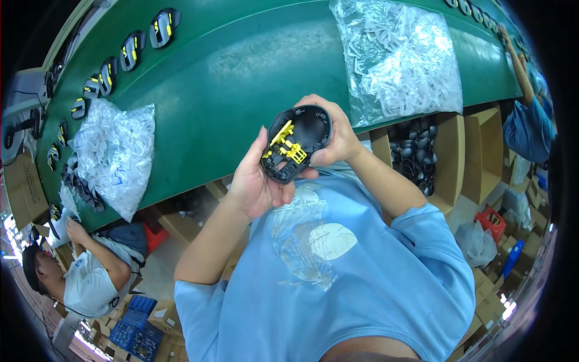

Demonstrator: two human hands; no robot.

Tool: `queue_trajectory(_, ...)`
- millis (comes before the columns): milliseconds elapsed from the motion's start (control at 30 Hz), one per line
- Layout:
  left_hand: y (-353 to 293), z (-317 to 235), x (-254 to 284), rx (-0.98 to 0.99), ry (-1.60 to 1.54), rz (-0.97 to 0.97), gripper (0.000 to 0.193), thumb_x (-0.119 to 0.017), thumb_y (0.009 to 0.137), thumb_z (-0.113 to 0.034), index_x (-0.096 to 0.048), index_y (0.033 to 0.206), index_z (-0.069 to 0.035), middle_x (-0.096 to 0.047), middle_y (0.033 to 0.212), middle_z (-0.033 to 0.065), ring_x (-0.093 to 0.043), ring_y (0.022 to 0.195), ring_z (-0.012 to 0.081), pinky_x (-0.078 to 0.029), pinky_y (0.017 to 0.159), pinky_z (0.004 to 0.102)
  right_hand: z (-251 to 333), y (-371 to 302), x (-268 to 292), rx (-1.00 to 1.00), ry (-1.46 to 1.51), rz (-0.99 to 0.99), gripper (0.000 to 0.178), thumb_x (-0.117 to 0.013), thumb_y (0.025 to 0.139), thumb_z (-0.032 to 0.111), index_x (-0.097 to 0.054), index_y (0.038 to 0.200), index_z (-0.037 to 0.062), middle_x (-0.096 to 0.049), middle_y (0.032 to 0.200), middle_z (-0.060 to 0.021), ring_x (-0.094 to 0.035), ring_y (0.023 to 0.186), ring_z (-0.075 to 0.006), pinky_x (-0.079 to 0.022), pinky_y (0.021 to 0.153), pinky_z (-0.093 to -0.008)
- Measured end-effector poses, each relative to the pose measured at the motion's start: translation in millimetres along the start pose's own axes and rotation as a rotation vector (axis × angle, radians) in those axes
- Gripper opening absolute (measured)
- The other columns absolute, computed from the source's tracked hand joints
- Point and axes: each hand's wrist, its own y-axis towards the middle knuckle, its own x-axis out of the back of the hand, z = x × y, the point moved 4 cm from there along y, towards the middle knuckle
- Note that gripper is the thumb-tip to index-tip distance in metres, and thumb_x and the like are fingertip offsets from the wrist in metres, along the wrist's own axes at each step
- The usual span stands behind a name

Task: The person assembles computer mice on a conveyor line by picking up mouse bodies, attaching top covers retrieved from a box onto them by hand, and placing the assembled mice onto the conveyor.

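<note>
A black computer mouse shell, hollow side up, is held in front of my chest at the near edge of the green work surface. Bright yellow plastic pieces sit inside its lower left half. My left hand grips the shell from the left and below, thumb along its side. From the right, my right hand wraps round the upper end, with fingers behind and the thumb on the near rim. Parts of the fingers of both hands are hidden under the shell.
Clear bags of white plastic parts lie on the green surface, one at right, one at left. Similar shells line its far left side. A carton of dark parts stands below the edge. Co-workers sit left and right.
</note>
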Motion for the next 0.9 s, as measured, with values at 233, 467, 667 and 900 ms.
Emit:
queue_trajectory(233,1,15,-11,-0.008,-0.093,0.051,0.082,-0.017,0.116,-0.068,-0.058,0.146,-0.005,-0.078,0.108,0.0301,-0.066,0.048,0.0203,-0.05,0.04,0.0279,-15,-7,8,0.053,0.125,-0.084,0.082,-0.106,0.064,0.04,-0.069,0.123,-0.0029,-0.073,0.114,-0.0072,-0.071,0.104,-0.0145,-0.057,0.094,-0.0302)
queue_trajectory(467,1,2,-8,-0.063,0.066,-0.015,0.084,-0.017,0.116,-0.069,-0.061,0.141,-0.002,-0.077,0.1,0.0269,-0.066,0.049,0.02,-0.05,0.041,0.0278,-2,-12,7,-0.045,0.217,-0.003,0.087,-0.101,0.07,0.029,-0.061,0.141,-0.0022,-0.071,0.129,-0.0083,-0.068,0.119,-0.0157,-0.053,0.107,-0.0342)
queue_trajectory(667,7,-4,-2,-0.098,0.038,0.052,0.082,-0.018,0.116,-0.068,-0.058,0.146,-0.004,-0.077,0.106,0.0254,-0.068,0.054,0.0208,-0.05,0.041,0.0293,18,-11,4,-0.129,-0.05,-0.012,0.085,-0.098,0.073,0.026,-0.064,0.147,0.0018,-0.072,0.13,-0.0079,-0.07,0.113,-0.0152,-0.058,0.089,-0.0298)
queue_trajectory(900,4,-23,19,-0.351,0.331,0.161,0.077,-0.035,0.116,-0.064,-0.05,0.156,0.0,-0.072,0.128,0.0193,-0.076,0.086,0.0248,-0.061,0.061,0.0287,45,-11,-4,-0.085,-0.277,-0.039,0.076,-0.09,0.08,0.003,-0.061,0.151,-0.0011,-0.071,0.144,-0.0205,-0.073,0.128,-0.0269,-0.057,0.111,-0.0385)
